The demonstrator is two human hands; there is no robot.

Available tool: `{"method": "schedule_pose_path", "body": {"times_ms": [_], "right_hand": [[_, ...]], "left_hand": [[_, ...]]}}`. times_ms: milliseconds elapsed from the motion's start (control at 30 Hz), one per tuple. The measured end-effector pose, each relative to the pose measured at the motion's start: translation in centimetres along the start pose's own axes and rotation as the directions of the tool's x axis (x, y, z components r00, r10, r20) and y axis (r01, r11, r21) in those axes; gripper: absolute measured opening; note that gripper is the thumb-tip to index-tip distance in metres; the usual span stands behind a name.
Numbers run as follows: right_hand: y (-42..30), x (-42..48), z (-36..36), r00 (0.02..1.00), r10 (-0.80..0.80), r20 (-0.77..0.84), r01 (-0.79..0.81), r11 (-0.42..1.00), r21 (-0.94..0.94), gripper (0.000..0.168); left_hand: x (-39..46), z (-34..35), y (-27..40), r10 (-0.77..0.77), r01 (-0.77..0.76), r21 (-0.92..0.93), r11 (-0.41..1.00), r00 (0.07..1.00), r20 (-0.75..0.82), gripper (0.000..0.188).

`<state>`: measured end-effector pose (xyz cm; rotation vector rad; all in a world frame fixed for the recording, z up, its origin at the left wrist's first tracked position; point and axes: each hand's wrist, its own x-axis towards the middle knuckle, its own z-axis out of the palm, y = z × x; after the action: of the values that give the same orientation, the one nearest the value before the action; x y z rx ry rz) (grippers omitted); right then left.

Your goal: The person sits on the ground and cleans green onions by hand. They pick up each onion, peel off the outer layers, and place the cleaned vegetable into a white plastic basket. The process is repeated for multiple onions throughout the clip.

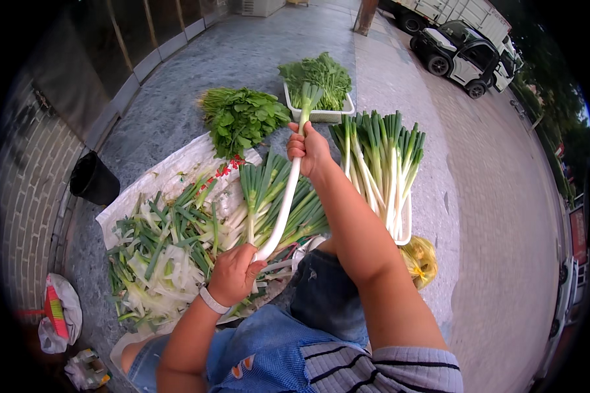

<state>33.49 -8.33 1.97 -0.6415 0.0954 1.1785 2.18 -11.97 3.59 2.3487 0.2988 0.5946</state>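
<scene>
One long scallion [285,201] with a smooth white stem is held in both hands. My left hand [235,275] grips its lower end, and my right hand [309,148] is closed around it just below the green top. Beneath it, untrimmed scallions [263,189] lie on a white woven sack [142,196]. To their left spreads a heap of peeled skins and green leaf scraps [162,260]. Right of my right forearm, a row of clean scallions [386,162] rests on a white tray [406,231], green ends pointing away from me.
A bunch of leafy greens [246,118] and a white basket [324,116] of greens lie beyond the sack. A black bucket [94,179] stands at the left by the wall. A yellow plastic bag [420,260] sits near the tray. Vehicles [464,56] are parked at the far right.
</scene>
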Motion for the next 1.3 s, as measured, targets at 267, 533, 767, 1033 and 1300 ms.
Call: {"method": "schedule_pose_path", "body": {"times_ms": [267,533,767,1033,1300], "right_hand": [[3.4,2.7,0.1,0.989,0.139,-0.045,-0.145,0.971,-0.191,0.042],[3.8,0.3,1.8,0.965,-0.258,0.050,0.235,0.764,-0.601,0.039],[11.5,-4.2,4.0,0.746,-0.318,0.586,0.646,0.126,-0.753,0.026],[15.6,-8.3,4.2,0.607,-0.199,0.769,0.777,-0.050,-0.627,0.026],[15.4,-8.8,3.8,0.546,-0.195,0.815,0.812,-0.116,-0.571,0.025]], "left_hand": [[-0.2,-0.3,2.0,0.187,-0.174,-0.088,0.981,0.970,0.159,0.021],[-0.2,-6.8,-4.7,-0.216,0.302,0.389,0.870,0.944,-0.250,0.021],[0.3,-7.3,-6.9,-0.405,0.335,-0.231,0.913,0.804,-0.435,0.047],[3.8,-5.2,-4.6,-0.633,-0.275,-0.880,0.387,0.615,-0.471,0.036],[3.6,-4.7,-5.0,-0.644,-0.321,-0.845,0.428,0.548,-0.534,0.024]]}}
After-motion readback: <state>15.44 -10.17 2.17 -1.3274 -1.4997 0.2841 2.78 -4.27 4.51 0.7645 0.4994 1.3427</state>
